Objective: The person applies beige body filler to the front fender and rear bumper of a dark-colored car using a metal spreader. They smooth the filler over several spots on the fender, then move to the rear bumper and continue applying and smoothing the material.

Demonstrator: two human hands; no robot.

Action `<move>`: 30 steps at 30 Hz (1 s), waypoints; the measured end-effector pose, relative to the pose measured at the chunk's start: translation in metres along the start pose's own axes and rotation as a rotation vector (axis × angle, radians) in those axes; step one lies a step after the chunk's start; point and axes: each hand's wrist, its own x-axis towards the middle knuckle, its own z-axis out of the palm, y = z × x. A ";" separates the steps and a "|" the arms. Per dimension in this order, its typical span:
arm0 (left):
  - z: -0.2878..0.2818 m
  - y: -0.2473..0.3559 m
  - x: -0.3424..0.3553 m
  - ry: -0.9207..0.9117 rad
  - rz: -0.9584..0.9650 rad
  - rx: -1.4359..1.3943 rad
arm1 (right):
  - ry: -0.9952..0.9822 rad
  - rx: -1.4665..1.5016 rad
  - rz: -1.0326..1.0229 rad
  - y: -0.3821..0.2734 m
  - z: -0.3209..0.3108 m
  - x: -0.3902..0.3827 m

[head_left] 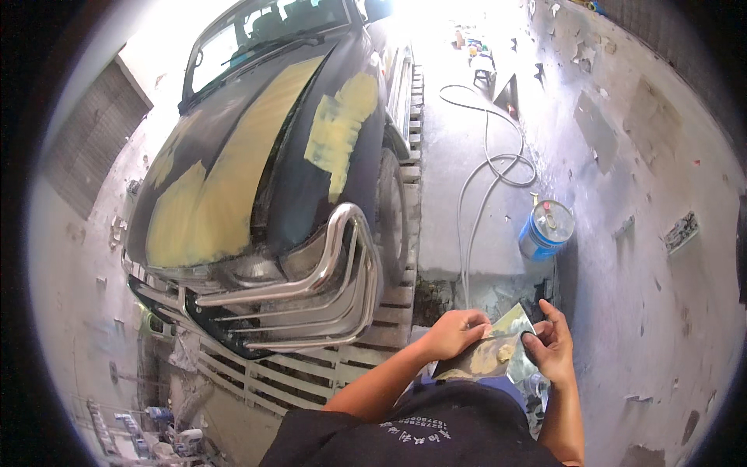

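The right hand (552, 346) grasps one board (471, 363) smeared with putty (506, 353), near right; the left hand (456, 333) curls at its far edge, its grip unclear. Beyond, one can (545, 231) stands right of one hose (466, 284), on a floor strip (436, 206) with walking room between one car (264, 167) and the right wall (646, 249).

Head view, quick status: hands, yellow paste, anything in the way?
Right hand gripping shiny flat piece; left hand alongside, hold unclear. Yellow paste lump lying between the hands. Blue can ahead, apart from hands; no obstruction seen.
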 end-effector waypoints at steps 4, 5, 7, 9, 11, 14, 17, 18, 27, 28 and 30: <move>-0.009 -0.007 0.024 0.121 -0.072 -0.053 | 0.079 0.041 -0.105 0.010 -0.010 0.052; -0.010 -0.006 0.032 0.161 -0.089 -0.049 | 0.124 0.062 -0.154 0.009 -0.014 0.067; -0.010 -0.012 0.049 0.176 -0.134 -0.138 | 0.116 0.086 -0.134 0.002 -0.012 0.092; -0.007 -0.010 0.070 0.168 -0.156 -0.180 | 0.097 0.112 -0.126 0.007 -0.017 0.118; 0.003 -0.008 0.092 0.187 -0.117 -0.318 | 0.104 0.066 -0.164 0.015 -0.021 0.148; 0.012 0.008 0.131 0.189 -0.069 -0.403 | 0.021 0.138 -0.174 0.016 -0.031 0.190; 0.005 0.027 0.166 0.081 -0.279 -0.338 | -0.120 0.136 -0.191 0.008 -0.045 0.222; 0.004 0.027 0.179 0.112 -0.264 -0.366 | -0.146 0.135 -0.192 0.005 -0.051 0.231; -0.039 0.052 0.265 0.228 -0.309 -0.334 | -0.348 0.126 -0.153 -0.003 -0.082 0.337; -0.048 0.050 0.277 0.274 -0.318 -0.367 | -0.373 0.104 -0.140 0.001 -0.085 0.350; -0.071 0.034 0.300 0.317 -0.310 -0.476 | -0.406 0.019 -0.112 0.012 -0.086 0.378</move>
